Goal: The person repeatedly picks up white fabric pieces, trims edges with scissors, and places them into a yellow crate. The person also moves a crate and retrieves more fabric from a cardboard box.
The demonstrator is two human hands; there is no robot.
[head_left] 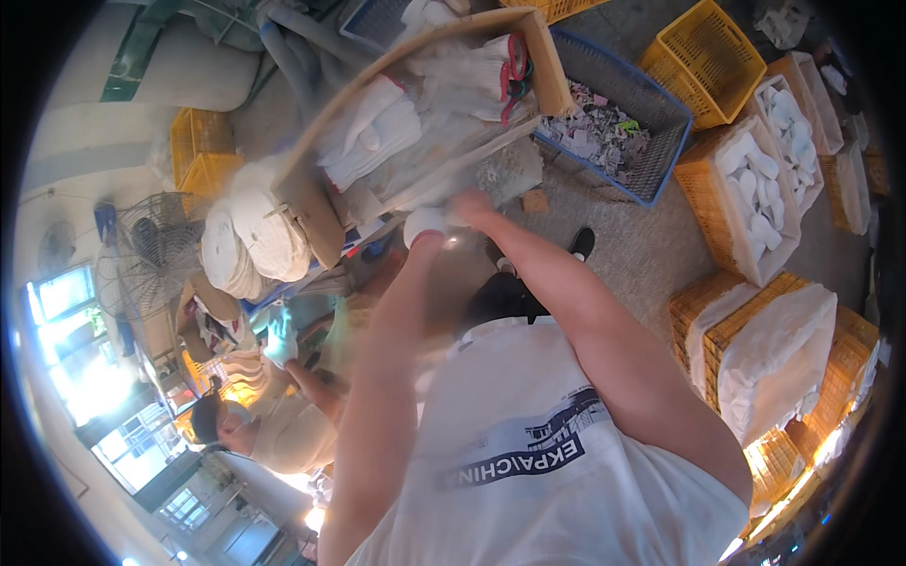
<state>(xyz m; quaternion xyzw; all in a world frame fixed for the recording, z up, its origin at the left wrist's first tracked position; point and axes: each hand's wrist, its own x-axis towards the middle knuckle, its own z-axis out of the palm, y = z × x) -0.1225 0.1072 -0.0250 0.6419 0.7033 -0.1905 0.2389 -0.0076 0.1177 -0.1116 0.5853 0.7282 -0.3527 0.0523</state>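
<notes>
both hands meet just under the near edge of a wooden tray (321,222) stacked with white goods. left hand (425,224) looks gloved or wrapped in white, fingers curled round something pale, maybe a white piece; blur hides exactly what, so cannot tell if it is clamped or loose. right hand (472,203) sits touching the left, knuckles up, pressed toward the tray's underside or a strip of board there; its grip is also too blurred to call.

the tray is tilted, far end higher and to the right. on it: folded white fabric bundles (373,137), softer crumpled white pieces (453,80), and red-handled scissors (514,71) near the far rim.

judgement: white pieces are light, soft, floppy, not fragile, a bit slippery in stacks; best pinched across the fold or scooped from below with a flat palm. the tray itself looks stiff and fairly heavy when loaded, so hold by the wooden rim on both sides; the tilt could let scissors slide.

further out: blue crate (651,104) of grey scraps to the right, yellow crates (703,57) far right, some holding white moulded pieces (755,189), one draped in white cloth (774,349). left, rolls of white material (250,236), a metal fan (151,250), and another person (283,424) with a gloved hand raised.
</notes>
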